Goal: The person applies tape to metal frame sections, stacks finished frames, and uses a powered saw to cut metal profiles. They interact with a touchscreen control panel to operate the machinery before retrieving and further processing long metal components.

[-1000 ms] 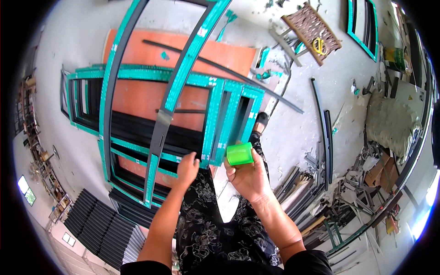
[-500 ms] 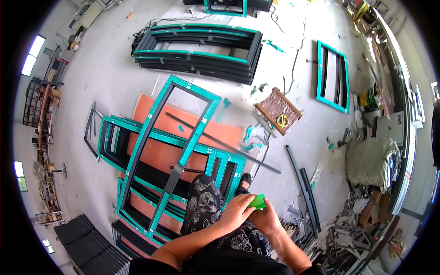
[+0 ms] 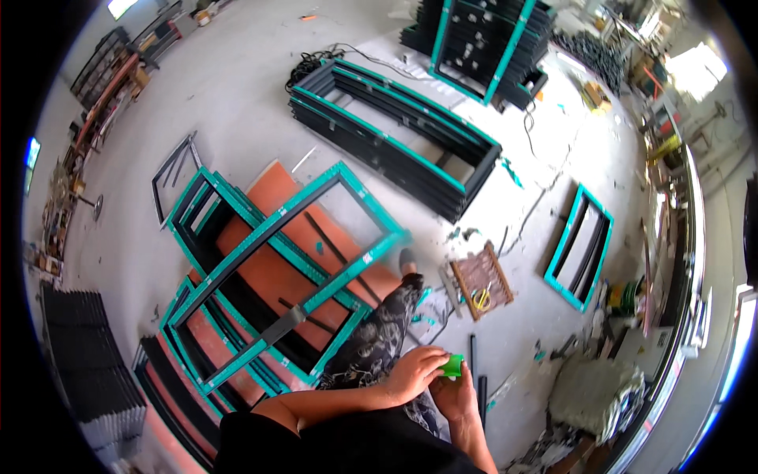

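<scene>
My left hand [image 3: 415, 372] and my right hand [image 3: 456, 396] meet in front of my body. Between them is a small, bright green, roll-like object [image 3: 451, 365], with the fingers of both hands closed on it; its exact kind is too small to make out. Left of my leg, a long rectangular frame [image 3: 274, 340], dark with teal film on its faces, lies slanted across several similar frames. Neither hand touches these frames. Under the pile shows an orange-red sheet [image 3: 278, 186].
A low woven-top stool [image 3: 483, 283] holds yellow-handled scissors [image 3: 481, 299]. Stacked dark frames [image 3: 379, 150] lie farther off, with another teal frame [image 3: 580, 246] to the right. Dark bars [image 3: 482, 399] and a wrapped grey bundle [image 3: 598, 399] lie at the right.
The view has turned, so the frames and stool appear lower and tilted. One leg now stretches forward beside the frame pile. Both hands still hold the green object.
</scene>
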Demonstrator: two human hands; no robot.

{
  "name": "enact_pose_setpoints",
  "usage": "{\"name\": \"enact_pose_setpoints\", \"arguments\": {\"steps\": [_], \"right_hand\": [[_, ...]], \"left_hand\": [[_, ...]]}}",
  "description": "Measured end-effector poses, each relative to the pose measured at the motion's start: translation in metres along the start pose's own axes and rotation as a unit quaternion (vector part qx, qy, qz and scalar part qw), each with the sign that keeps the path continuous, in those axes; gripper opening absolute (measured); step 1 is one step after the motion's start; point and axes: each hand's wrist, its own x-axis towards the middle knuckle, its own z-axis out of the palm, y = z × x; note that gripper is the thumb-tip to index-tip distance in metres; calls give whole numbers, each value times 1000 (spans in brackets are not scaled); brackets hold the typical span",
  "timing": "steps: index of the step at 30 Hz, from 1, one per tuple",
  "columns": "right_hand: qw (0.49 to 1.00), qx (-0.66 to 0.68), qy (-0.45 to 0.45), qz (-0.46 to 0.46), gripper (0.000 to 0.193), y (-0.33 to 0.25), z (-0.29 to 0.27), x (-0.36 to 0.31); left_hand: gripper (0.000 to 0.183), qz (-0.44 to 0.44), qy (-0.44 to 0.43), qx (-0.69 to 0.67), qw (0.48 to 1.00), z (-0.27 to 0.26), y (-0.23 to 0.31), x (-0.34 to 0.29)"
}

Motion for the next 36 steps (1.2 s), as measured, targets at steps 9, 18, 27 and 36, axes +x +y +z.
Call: {"name": "enact_pose_setpoints", "arguments": {"steps": [9,18,27,36], "right_hand": [[991,12,-53,125,28,-98,145,200],[932,-317,-81,158,35,-114,304,299],[836,-371,-35,402,29,-60,440,390],[641,-451,-86,615,47,-3,522,526]], "left_hand": [[22,-79,155,25,984,-76,-78,181],[13,-128,183,58,973,-211,-120,288],[23,-211,458,119,855,-281,-127,279],[11,-265,642,-406,593,-287,-165,328]]}}
